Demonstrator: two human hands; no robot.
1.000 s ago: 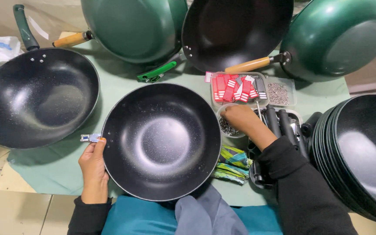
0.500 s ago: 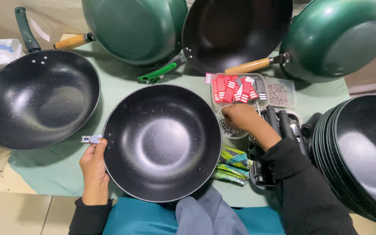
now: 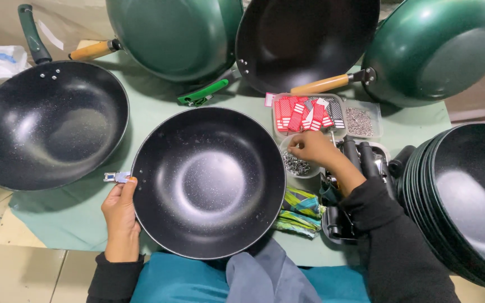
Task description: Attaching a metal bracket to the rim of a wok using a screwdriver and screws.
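Fitting a handle bracket to a black wok, small hardware being picked.

The handleless black wok (image 3: 209, 182) lies face up at the near edge of the green-covered table (image 3: 158, 104). The left hand (image 3: 120, 210) steadies its left rim, fingers curled beside the small metal bracket (image 3: 116, 177) there. The right hand (image 3: 311, 148) reaches forward, wrist bent down, fingertips pinched narrowly over the round dish of small metal fasteners (image 3: 297, 164); whether one is caught I cannot tell. Judging by this, the step is fetching a fastener; carrying it across to the bracket would need a careful, steady pinch.
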